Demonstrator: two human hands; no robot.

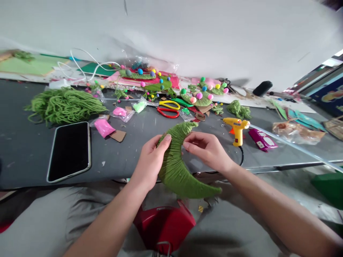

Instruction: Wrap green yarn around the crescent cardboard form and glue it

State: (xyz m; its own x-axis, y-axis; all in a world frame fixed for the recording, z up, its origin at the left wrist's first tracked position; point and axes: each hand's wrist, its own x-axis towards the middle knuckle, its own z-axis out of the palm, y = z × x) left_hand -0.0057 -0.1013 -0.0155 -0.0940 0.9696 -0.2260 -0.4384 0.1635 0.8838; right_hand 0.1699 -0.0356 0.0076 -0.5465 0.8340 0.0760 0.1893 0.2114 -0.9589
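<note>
A crescent moon shape wrapped in green yarn point(178, 169) is held over the table's front edge, its upper tip pointing right and its lower tip reaching out to the right. My left hand point(151, 160) grips its outer curve, with the thumb on the front face and the other fingers hidden behind. At the inner curve near the upper tip, my right hand point(205, 148) has its thumb and fingers pinched together. Whether a strand of yarn is between them is too small to make out.
A pile of green yarn point(65, 105) and a tablet point(70, 151) lie on the left. Scissors point(168, 109) and pom-pom-decorated green pieces point(199, 99) are behind the crescent. A yellow glue gun point(237, 129) with a cord and a purple box point(262, 140) are on the right.
</note>
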